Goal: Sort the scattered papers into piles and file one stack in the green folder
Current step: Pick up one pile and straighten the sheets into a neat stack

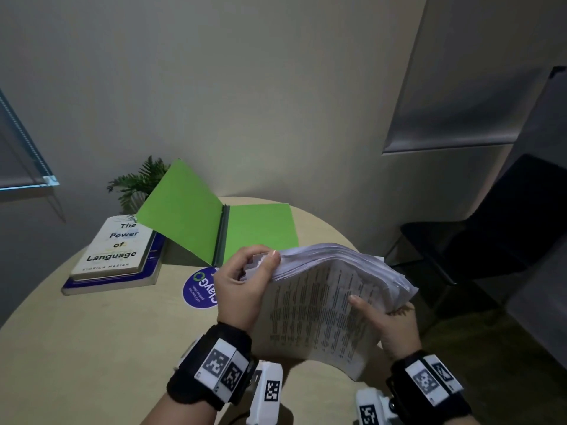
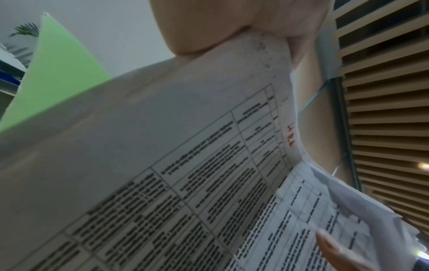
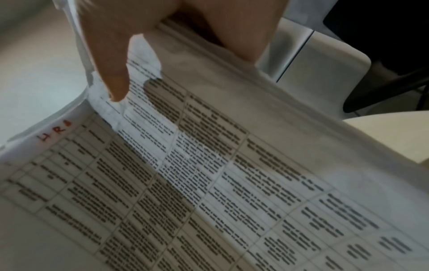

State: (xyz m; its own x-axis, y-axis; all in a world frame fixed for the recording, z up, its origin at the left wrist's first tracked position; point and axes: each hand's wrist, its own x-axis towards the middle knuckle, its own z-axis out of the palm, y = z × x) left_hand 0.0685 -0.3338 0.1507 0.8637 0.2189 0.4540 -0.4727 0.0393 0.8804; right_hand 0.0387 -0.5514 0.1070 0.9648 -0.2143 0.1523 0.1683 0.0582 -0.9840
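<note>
A thick stack of printed papers (image 1: 322, 305) hangs in the air over the round table's right side, bent and tilted. My left hand (image 1: 245, 280) grips its far left corner, thumb on top. My right hand (image 1: 386, 323) holds the right edge, thumb lying on the top sheet. The green folder (image 1: 199, 216) lies open behind the stack, left cover raised, right cover (image 1: 260, 225) flat. In the left wrist view the papers (image 2: 185, 165) fill the frame beside the green cover (image 2: 58, 73). The right wrist view shows printed tables on the papers (image 3: 209, 174) under my thumb (image 3: 111, 60).
Two books (image 1: 116, 253) are stacked at the left of the beige table (image 1: 92, 332), a small plant (image 1: 138, 182) behind them. A purple round sticker (image 1: 199, 289) lies near my left hand. A dark chair (image 1: 491, 234) stands to the right.
</note>
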